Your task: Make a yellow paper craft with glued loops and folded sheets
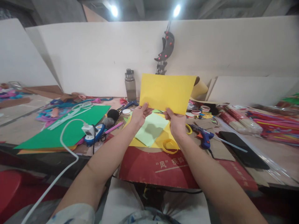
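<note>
A yellow sheet of paper [167, 93] is held up above the table between my two hands. My left hand [140, 114] pinches its lower left corner, thumb on the near face. Along the bottom edge toward the right, my right hand [175, 122] grips the same sheet. Below them lies a pale green sheet [151, 130], on top of more yellow paper [135, 142]. A curled yellow paper strip [170, 147] rests near the front of that pile, under my right wrist. The red printed board [142, 166] sits beneath everything at the table's front edge.
To the right are a blue hot glue gun [205, 138], a black phone [244, 149] and bundled sticks [243, 119]. Green sheets [77, 130], a power strip [94, 135] and its white cable [62, 137] occupy the left. A water bottle [130, 85] stands behind.
</note>
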Demonstrator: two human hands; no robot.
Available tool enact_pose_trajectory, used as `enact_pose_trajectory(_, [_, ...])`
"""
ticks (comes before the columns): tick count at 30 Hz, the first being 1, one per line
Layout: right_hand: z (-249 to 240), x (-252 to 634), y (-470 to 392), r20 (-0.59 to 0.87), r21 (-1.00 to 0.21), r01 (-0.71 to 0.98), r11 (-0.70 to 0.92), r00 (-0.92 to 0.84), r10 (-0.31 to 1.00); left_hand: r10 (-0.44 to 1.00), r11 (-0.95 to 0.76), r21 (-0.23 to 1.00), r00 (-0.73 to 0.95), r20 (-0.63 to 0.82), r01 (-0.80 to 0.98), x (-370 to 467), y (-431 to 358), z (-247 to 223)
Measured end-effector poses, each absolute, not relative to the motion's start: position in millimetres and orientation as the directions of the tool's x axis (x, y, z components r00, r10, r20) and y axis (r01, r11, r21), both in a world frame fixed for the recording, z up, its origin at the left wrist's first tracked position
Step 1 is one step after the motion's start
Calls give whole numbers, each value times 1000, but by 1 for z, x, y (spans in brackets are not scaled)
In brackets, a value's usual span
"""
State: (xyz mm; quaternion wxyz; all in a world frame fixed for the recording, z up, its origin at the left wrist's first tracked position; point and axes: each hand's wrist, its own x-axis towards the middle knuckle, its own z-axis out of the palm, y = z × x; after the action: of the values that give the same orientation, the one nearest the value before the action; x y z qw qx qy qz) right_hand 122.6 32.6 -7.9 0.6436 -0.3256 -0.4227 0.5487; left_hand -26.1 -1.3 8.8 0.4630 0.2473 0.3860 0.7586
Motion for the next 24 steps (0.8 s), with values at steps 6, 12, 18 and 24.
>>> enact_pose_trajectory(6, [-7,126,35,179,-872,-452,186,59,982,862,-342,772,-506,30,-536,-38,2,8])
enact_pose_trajectory(12, [6,136,44,192,-867,-451,214,95,977,799,-449,723,-598,62,-525,-76,3,13])
enact_pose_trajectory(18, [6,135,42,182,-917,-384,106,-169,969,964,-211,823,-250,86,-527,-69,-17,30])
enact_pose_trajectory(24, [-1,141,50,157,-986,-86,144,-181,971,988,-152,858,-88,124,-492,-67,-24,27])
